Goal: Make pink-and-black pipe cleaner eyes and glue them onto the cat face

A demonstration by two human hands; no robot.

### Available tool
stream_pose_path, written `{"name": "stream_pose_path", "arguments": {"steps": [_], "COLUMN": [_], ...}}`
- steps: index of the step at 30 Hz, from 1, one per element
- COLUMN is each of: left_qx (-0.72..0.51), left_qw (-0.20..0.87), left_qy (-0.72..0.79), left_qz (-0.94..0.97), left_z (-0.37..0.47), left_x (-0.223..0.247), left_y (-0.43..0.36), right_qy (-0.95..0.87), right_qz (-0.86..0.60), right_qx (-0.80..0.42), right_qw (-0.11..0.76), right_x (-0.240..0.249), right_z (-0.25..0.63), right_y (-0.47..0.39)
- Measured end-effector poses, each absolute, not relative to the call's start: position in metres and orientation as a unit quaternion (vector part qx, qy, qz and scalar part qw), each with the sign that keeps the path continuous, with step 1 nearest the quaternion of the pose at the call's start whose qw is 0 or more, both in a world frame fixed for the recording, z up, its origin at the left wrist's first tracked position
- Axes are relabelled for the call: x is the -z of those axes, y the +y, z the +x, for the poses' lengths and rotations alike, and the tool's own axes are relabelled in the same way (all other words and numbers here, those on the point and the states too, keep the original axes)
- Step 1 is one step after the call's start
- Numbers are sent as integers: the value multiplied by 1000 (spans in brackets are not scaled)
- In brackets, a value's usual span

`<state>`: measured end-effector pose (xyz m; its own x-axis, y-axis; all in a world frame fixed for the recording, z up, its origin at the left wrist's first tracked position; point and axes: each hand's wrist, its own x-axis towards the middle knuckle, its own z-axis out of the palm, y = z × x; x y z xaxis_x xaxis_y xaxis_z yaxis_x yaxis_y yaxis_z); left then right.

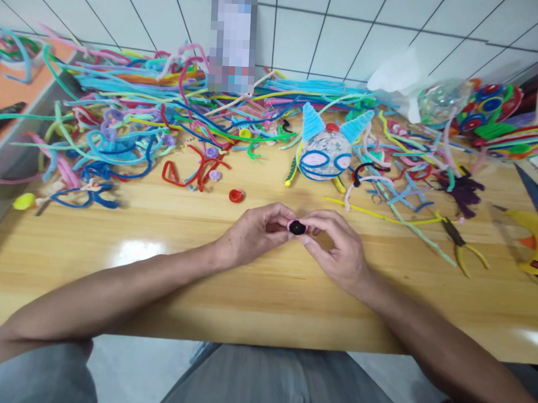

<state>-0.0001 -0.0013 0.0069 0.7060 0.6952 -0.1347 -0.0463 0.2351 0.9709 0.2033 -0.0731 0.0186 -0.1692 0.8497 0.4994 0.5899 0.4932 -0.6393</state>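
A small black piece [297, 227] with a pink rim, possibly a wound coil, is pinched between the fingertips of the left hand [255, 232] and the right hand [339, 247], over the wooden tabletop [247, 301]. Beyond them, a red coil [236, 196] and a blue-eared ball [326, 150] are set; pliers [456, 237] are laid to the right.

1. Fingers of the left hand [254, 233] and right hand [338, 246] cover the sides of a pink-and-black piece [297, 228] (too small to identify).
2. At the tabletop's [202, 299] back edge, an upright thing [234, 39] is blurred into blocks.
3. Towards the tabletop's right end, which the picture cuts off, a yellow glue gun [535, 240] is cropped too.
4. Along the back edge, heaped pipe cleaners [136, 77] hide many of each other's ends.
5. The decorated ball's [327, 147] far side is hidden.
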Motion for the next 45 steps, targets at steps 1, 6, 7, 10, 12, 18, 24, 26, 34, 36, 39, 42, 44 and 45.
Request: {"name": "stream_pose_path", "arguments": {"steps": [1,6,7,10,12,18,24,26,34,36,39,42,44,45], "left_qx": [-249,-213,-211,-213,-215,-214,-218,-219,-222,-226,-226,-230,-234,-235], "left_qw": [747,806,813,825,831,841,847,850,854,853,852,851,851,852], "left_qy": [289,310,315,330,337,342,340,341,353,355,362,366,364,363], "left_qz": [544,457,442,406,387,360,345,337,312,309,302,299,296,295], "left_z": [0,-1,-2,-2,0,1,1,1,2,2,2,2,3,3], "left_x": [-8,-19,-21,-26,-26,-23,-21,-22,-24,-24,-23,-23,-24,-24], "left_y": [-1,2,2,2,2,0,0,0,0,0,0,0,0,-1], "right_qy": [-749,-746,-745,-743,-743,-747,-750,-752,-744,-742,-739,-737,-734,-733], "right_qz": [-482,-483,-486,-495,-500,-499,-498,-497,-493,-495,-503,-498,-495,-495], "right_qx": [-146,-136,-135,-132,-131,-123,-117,-117,-117,-115,-112,-127,-137,-141], "right_qw": [431,437,436,430,425,422,420,417,436,438,434,440,445,445], "right_x": [-18,-18,-18,-19,-18,-17,-17,-17,-17,-16,-16,-17,-18,-19], "right_z": [203,203,203,204,204,205,205,205,206,206,206,205,204,204], "right_y": [-73,-71,-72,-72,-73,-73,-72,-73,-73,-72,-72,-73,-73,-73]}}
